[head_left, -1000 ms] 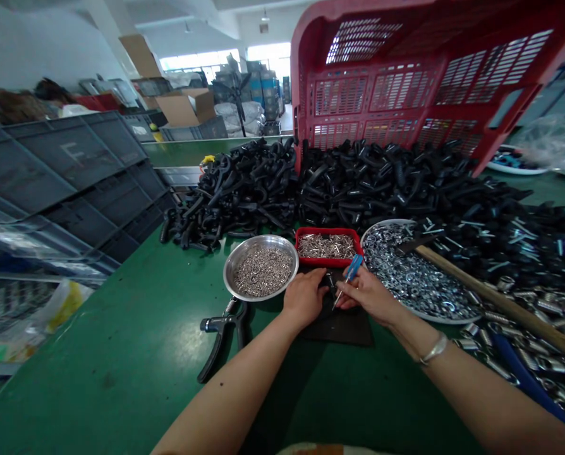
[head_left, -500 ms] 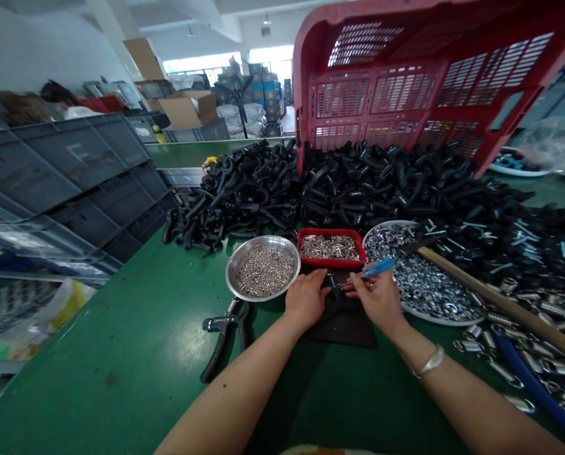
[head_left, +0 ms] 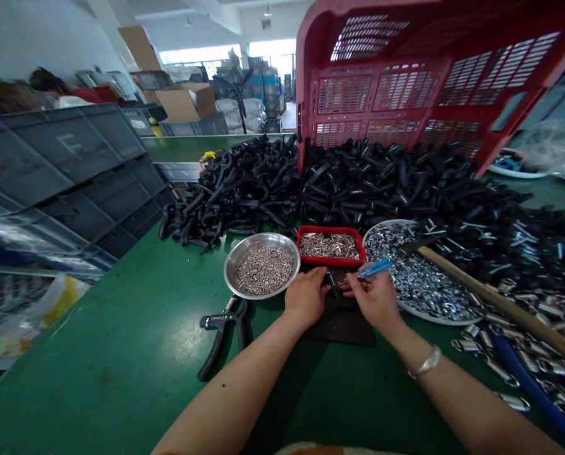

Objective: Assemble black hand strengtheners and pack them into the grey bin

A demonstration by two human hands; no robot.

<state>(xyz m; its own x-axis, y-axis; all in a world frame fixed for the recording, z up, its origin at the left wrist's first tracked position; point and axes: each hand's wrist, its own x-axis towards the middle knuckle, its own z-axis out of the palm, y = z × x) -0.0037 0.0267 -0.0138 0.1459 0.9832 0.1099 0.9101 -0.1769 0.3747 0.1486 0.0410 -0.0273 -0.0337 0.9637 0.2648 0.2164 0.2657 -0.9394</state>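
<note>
My left hand (head_left: 306, 297) is closed on a black plastic handle part (head_left: 335, 302), which lies on a dark mat (head_left: 346, 335). In my right hand (head_left: 375, 297) is a blue-handled screwdriver (head_left: 375, 268), its thin shaft directed left at the small metal piece in the black part. My fingers cover much of that part. Just behind my hands are a steel bowl (head_left: 229, 273) of tiny metal pieces and a red tray (head_left: 330, 260) of small pins. An assembled hand grip strengthener (head_left: 225, 328) with a spring lies left of my left forearm.
Black handles (head_left: 254, 183) are heaped along the back, below a tipped red crate (head_left: 391, 88). At right, a hammer (head_left: 481, 291) lies across a white dish (head_left: 457, 321) of metal parts, near loose springs (head_left: 467, 345) and a blue bar (head_left: 529, 379). Grey crates (head_left: 69, 164) are stacked at left.
The camera view has shifted slightly. Both hands stay at the black part, and the screwdriver has tilted or moved only a little.
</note>
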